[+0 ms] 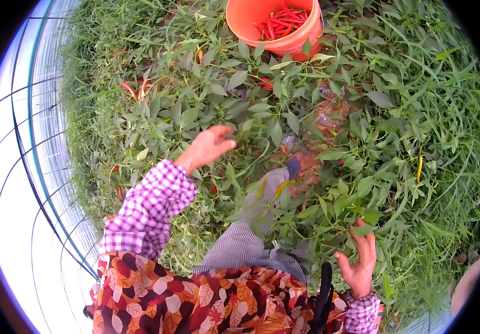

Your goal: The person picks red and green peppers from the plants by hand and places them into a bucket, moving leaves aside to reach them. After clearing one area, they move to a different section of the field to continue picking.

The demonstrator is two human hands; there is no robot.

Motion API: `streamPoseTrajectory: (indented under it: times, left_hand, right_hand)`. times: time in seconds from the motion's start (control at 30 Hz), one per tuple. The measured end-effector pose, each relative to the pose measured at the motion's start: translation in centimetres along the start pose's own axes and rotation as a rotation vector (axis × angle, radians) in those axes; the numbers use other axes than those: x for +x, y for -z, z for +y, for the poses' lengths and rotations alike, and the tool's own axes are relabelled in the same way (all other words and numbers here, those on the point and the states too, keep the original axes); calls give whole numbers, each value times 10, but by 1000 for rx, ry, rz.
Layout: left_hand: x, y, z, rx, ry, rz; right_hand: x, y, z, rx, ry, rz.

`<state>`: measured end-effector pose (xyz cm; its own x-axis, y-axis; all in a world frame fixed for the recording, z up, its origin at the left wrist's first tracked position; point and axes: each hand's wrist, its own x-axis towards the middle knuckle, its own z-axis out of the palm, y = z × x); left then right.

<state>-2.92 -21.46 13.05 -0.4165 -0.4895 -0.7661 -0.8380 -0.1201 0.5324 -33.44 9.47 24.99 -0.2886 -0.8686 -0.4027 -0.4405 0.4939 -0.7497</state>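
Observation:
My left hand (pixel 209 147) hovers over the pepper plants, its fingers slightly bent and the thumb apart, with nothing visible in it. Near the foliage at lower right is my right hand (pixel 358 263), thumb and fingers spread, fingertips touching or just behind pepper leaves (pixel 344 203). An orange-yellow chili pepper (pixel 283 188) hangs between the hands, in front of my trouser leg. Red chili peppers (pixel 144 89) show among leaves beyond my left hand, and another red chili (pixel 265 84) lies deeper in. A yellow chili (pixel 419 168) hangs to the right.
An orange bucket (pixel 245 34) holding several red chilies (pixel 284 22) stands at the top among the plants. Tall grass (pixel 451 111) grows on the right. Clear plastic sheeting (pixel 23 167) on a curved frame runs along the left. My leg (pixel 234 245) reaches into the row.

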Motion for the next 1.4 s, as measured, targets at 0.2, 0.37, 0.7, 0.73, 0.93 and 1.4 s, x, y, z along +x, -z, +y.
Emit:
streamPoseTrajectory:
  times: [0.2, 0.37, 0.7, 0.73, 0.93, 1.4]
  left_hand:
    - [-138, -135, -49, 59, 6, -363]
    - [-192, -173, -81, -117, 49, -284]
    - [-186, -201, -162, -181, 121, -119]
    - [-185, -200, -166, -179, 172, -110]
    - [-128, -192, -231, 485, -15, 221]
    - [-118, -178, -328, 1008, 388, -274]
  right_hand:
    - [24, -42, -1, -153, 214, -71]
    - [5, -126, 14, -360, 174, -441]
    - [-10, -178, 76, -481, -35, -312]
    - [3, -170, 66, -448, -96, -276]
    - [35, -161, 89, -364, -3, -200]
    - [136, -190, -61, -544, 364, -735]
